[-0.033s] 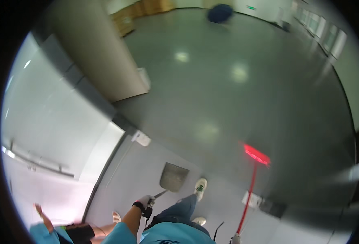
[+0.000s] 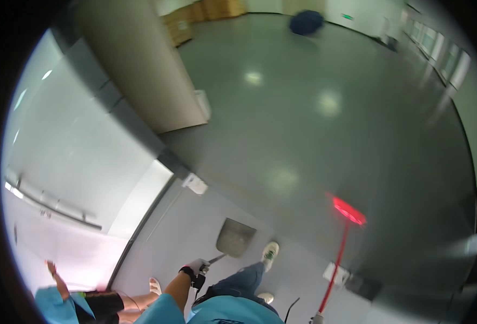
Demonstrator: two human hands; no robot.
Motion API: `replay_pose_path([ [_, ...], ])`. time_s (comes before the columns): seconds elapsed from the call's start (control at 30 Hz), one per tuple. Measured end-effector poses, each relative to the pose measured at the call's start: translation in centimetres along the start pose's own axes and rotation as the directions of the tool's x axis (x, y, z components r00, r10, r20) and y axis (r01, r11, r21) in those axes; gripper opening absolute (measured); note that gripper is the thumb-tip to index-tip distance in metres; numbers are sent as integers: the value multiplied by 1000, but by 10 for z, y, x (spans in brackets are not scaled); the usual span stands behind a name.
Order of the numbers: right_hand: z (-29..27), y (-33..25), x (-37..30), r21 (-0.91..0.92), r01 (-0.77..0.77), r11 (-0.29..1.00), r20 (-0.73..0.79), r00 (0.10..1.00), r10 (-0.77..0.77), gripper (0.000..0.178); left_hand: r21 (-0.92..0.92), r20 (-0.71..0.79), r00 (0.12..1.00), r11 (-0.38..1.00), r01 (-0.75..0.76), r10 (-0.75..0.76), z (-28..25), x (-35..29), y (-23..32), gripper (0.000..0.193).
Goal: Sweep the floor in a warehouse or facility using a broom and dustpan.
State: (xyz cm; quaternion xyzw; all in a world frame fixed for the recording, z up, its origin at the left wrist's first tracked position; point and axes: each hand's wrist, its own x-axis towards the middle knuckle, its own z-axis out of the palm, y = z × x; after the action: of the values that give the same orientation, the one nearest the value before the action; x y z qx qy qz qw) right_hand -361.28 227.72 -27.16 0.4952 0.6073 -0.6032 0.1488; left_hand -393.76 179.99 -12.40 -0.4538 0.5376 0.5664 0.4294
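1. Broom (image 2: pixel 344 237) and dustpan (image 2: pixel 236 237) are both in use: the red broom slants out to the person's right, the grey pan hangs or rests ahead and to the left, and the two are well apart.
2. Left hand (image 2: pixel 198 266), gloved, is closed around the pan's handle; no gap between fingers and handle is visible.
3. Right hand (image 2: pixel 317 319), cut off by the lower edge, seems wrapped around the broom's handle; how tight the fingers are, I cannot tell.
4. The step in hand looks like walking with both tools out, one shoe (image 2: pixel 270 254) ahead of the other. Whether the bristles or the pan's lip touch the floor (image 2: pixel 281 129) is unclear.
5. Any sweeping stroke from here would call for bristles flat on the floor; gathering would call for bringing broom and pan together, lip down.
6. A white box (image 2: pixel 336 273) lies beside the broom's handle, with a dark block (image 2: pixel 362 286) next to it; both could catch a sideways swing.
7. Another white box (image 2: pixel 195 184) sits beyond the pan, near a thin cord (image 2: pixel 165 216) on the floor.
8. A co-worker (image 2: pixel 55 304) is close on the left, one sandalled foot near the person's left arm.
9. Farther off: a pillar (image 2: pixel 141 65), cardboard boxes (image 2: pixel 178 31) and a dark blue umbrella (image 2: pixel 306 22).
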Motion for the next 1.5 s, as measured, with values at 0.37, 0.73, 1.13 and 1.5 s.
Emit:
replay_pose_path([
  [0.37, 16, -291, -62, -570, 55, 820, 24, 998, -51, 40, -137, 27, 995, 986, -95, 99, -39, -7, -5, 17],
  [0.73, 72, -346, -79, -696, 106, 710, 80, 994, -70, 44, -459, 58, 994, 887, -56, 93, -25, -5, -4, 13],
  [1.13, 40, -173, -144, -640, -162, 751, -200, 979, 40, 49, -70, 228, 916, 944, -322, 330, -14, 4, 23, 14],
  [1.5, -21, -228, -33, 102, -140, 985, -460, 871, 172, 54, 705, 319, 745, 379, -599, 585, 58, 75, 135, 24],
])
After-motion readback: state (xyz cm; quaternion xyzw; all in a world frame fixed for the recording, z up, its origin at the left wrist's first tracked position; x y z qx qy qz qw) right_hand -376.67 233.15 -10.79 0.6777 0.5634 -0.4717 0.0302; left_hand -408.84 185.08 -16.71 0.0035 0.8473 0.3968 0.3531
